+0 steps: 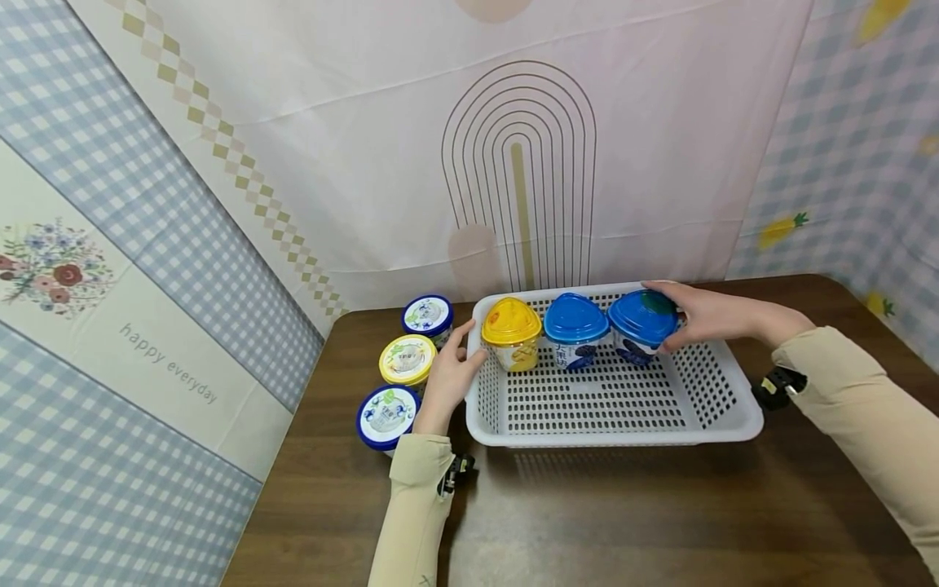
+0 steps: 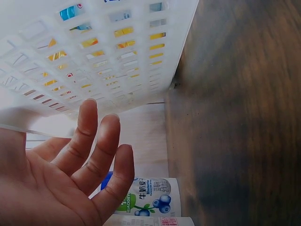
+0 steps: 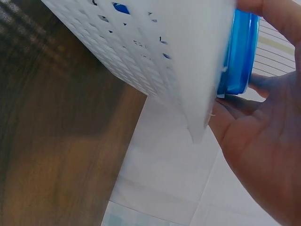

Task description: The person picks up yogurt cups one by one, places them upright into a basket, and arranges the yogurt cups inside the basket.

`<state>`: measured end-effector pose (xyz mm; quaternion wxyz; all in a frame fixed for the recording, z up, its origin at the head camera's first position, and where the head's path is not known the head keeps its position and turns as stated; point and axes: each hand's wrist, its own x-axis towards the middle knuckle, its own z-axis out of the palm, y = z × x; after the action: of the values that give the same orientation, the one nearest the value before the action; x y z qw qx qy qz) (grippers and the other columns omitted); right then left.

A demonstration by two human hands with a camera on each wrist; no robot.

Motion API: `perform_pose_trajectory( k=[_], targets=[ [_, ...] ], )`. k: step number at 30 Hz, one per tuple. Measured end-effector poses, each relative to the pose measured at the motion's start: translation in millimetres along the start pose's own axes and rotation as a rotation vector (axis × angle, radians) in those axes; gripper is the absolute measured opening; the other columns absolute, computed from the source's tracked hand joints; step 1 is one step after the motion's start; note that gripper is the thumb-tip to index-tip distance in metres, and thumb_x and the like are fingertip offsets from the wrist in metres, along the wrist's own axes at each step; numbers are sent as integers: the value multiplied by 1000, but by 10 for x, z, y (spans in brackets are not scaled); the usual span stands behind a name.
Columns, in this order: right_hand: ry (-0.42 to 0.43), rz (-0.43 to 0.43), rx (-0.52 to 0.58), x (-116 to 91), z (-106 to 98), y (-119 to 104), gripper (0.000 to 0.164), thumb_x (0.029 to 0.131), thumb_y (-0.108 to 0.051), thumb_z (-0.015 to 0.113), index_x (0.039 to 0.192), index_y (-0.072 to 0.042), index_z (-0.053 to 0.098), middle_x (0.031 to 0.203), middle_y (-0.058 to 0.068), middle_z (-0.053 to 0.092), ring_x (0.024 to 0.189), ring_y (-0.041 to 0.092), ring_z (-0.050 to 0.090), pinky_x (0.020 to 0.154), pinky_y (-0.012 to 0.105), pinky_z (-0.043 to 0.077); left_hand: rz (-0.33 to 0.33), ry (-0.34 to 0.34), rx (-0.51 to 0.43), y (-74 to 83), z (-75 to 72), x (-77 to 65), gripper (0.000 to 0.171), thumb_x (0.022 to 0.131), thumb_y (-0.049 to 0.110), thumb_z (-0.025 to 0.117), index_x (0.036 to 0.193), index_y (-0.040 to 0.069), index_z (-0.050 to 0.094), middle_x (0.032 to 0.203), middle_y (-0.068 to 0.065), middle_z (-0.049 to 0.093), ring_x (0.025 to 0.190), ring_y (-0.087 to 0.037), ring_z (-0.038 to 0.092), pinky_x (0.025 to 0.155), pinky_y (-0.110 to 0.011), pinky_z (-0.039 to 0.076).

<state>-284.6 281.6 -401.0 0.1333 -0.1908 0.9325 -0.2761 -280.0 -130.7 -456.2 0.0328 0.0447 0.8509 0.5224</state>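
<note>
My right hand grips the rightmost blue-lidded yogurt cup from its right side, thumb in front and fingers behind the lid. In the right wrist view, that blue lid shows between thumb and fingers above the rim. This cup is inside the white perforated basket, beside another blue-lidded cup and a yellow-lidded cup. At the basket's left rim is my left hand, fingers loosely bent and spread. Its fingertips lie close to the outer wall in the left wrist view.
Left of the basket, three round tubs stand in a row: a blue-rimmed tub at the back, a yellow-rimmed tub, and another blue-rimmed tub in front. The brown wooden table meets a cloth backdrop behind.
</note>
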Motion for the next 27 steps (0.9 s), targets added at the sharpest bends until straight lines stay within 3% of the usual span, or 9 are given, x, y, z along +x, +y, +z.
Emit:
perform_pose_trajectory(
  k=[7,19,27],
  targets=[
    [-12,-11,12,-17,-24,-26,110,82,-33,84,160,-3,12,156,33,18,133,52,32,103,71,35,-2,5,6,12,-2,-1,60,96,34,63,153,39,42,109,-14,71,80,-22,71,65,-39,59],
    [25,-16,-45,-9,7,-53,106,84,-49,79,158,-1,19,153,33,23,130,51,38,101,70,39,-10,10,0,17,0,-29,60,97,31,63,152,40,42,108,-13,71,79,-23,71,65,-40,60],
    [39,-24,-102,-19,-23,-90,102,84,-44,80,157,0,25,154,33,24,132,52,37,101,69,38,-13,6,-13,31,-13,-40,60,97,32,63,152,40,41,109,-14,70,81,-23,71,66,-40,60]
  ],
)
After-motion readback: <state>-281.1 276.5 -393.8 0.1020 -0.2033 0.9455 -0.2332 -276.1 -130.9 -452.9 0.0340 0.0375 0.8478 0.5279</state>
